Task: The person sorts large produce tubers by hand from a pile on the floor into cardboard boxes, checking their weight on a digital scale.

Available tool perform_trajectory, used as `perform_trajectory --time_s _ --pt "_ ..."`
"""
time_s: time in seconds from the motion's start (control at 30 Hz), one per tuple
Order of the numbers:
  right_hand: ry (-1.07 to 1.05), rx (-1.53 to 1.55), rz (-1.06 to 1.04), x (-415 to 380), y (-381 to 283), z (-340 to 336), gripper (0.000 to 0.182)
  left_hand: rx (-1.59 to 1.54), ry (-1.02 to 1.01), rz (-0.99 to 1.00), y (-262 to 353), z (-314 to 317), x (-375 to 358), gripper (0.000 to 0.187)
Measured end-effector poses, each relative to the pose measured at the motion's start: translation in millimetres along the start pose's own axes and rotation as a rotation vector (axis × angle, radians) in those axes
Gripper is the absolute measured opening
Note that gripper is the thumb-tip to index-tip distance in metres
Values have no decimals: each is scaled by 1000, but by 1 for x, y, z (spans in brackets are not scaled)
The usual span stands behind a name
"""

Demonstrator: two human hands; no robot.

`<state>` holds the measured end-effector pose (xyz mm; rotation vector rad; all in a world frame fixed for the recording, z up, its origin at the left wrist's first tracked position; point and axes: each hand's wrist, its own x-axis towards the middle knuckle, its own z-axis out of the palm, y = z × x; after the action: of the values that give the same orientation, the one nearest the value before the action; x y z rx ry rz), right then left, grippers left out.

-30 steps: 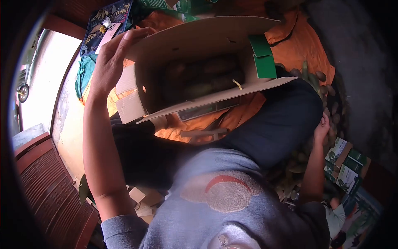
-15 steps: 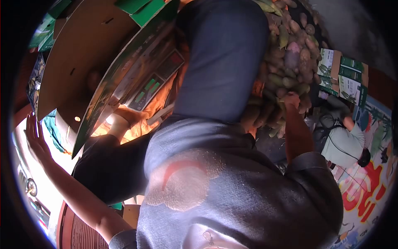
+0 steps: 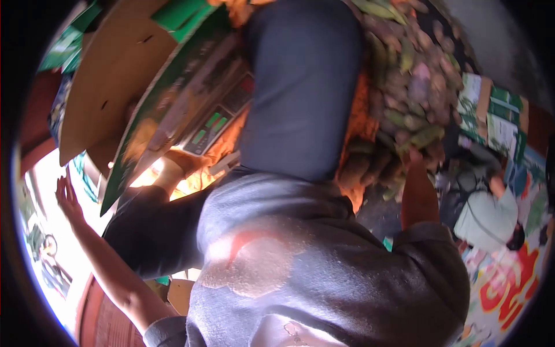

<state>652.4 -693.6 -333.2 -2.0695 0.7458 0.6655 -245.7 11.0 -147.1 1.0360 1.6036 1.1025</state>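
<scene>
Box point(image 3: 107, 66), contents mostly hidden; L grip point(image 3: 69, 202) apart, R grip point(image 3: 415, 159) amid tubers point(image 3: 420, 88), can't tell.

Bent leg point(image 3: 303, 92): rises between the cardboard box point(image 3: 113, 75) and the vegetable pile point(image 3: 402, 101), barring any low, straight path.
Left hand point(image 3: 69, 199): near the box, whose long side blocks the scale point(image 3: 198, 144).
Right hand point(image 3: 413, 159): reaches the pile unobstructed from the near side.
Cartons point(image 3: 502, 124): flank the pile opposite the leg, beside a co-worker point(image 3: 485, 217).

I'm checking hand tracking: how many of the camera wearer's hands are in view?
2: the left hand near the open cardboard box, and the right hand, blurred and perhaps partly hidden, at the vegetable pile.
</scene>
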Motion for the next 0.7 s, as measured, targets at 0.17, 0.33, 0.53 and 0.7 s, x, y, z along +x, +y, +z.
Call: perform_trajectory --time_s 0.17,0.33,0.53,0.7 --pt "-213 464 85 -13 -8 20 28 -9 160 -30 16 38 -41 53" --pt "-75 622 187 -32 -21 38 36 -36 195 -39 15 41 -38 50" --pt "-260 809 149 -30 -49 59 49 -73 145 -10 26 59 -34 50" --pt "-257 1080 112 -114 -92 135 54 -80 126 63 50 81 -43 45"
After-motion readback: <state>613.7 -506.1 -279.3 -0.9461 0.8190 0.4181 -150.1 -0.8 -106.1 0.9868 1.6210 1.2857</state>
